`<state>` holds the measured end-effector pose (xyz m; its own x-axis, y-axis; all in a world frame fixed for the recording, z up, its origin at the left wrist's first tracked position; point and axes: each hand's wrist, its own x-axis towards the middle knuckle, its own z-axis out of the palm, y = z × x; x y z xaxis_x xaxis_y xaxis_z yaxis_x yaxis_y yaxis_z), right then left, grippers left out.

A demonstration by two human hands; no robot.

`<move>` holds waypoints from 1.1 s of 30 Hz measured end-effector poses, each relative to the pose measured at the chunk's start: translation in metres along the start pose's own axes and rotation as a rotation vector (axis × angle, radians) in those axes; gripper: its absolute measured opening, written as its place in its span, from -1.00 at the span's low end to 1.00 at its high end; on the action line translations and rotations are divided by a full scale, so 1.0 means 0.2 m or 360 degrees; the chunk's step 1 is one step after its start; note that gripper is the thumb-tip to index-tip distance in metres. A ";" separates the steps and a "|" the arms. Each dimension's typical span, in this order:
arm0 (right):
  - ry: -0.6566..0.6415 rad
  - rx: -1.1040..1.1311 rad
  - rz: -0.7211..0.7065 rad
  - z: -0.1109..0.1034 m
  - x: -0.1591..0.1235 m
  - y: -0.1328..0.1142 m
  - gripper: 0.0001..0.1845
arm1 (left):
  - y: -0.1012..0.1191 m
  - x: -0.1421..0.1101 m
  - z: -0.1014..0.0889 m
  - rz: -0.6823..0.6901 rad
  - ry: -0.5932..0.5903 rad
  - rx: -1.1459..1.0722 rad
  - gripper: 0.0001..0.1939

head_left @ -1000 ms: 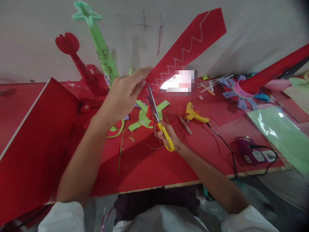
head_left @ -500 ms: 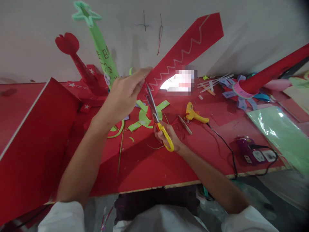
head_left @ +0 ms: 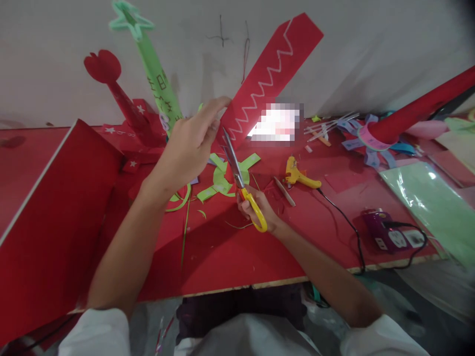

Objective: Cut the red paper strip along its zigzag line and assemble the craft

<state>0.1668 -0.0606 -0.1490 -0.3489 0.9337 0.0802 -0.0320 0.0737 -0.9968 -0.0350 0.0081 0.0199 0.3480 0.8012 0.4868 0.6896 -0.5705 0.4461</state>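
Note:
My left hand (head_left: 193, 141) pinches the lower left end of a long red paper strip (head_left: 274, 74), which slants up to the right in front of the wall. A pale zigzag line runs along the strip. My right hand (head_left: 256, 202) is closed round the yellow handles of the scissors (head_left: 237, 170). Their blades point up and away, with the tips at the strip's lower end, close to my left fingers. Beneath the blades on the table lies a green paper piece with several arms (head_left: 245, 175), partly covered by the scissors.
A yellow glue gun (head_left: 300, 175) lies right of the scissors, its black cord running to a purple power adapter (head_left: 393, 232). Green (head_left: 158, 84) and red (head_left: 129, 106) paper towers stand at the back left. A red board (head_left: 55, 227) leans at left; a green sheet (head_left: 430, 198) lies right.
The red strip has tilted steeper, its far end swinging left and slightly up. Both hands and the scissors have stayed almost in place.

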 end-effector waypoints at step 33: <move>-0.0044 0.0042 -0.0015 0.01 0.00 0.03 -0.25 | 0.02 0.00 0.01 0.0003 -0.0056 -0.0034 -0.49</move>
<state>0.1653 -0.0615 -0.1541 -0.3743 0.9229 0.0901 -0.0602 0.0728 -0.9955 -0.0305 0.0069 0.0199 0.3716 0.8059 0.4609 0.6752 -0.5753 0.4616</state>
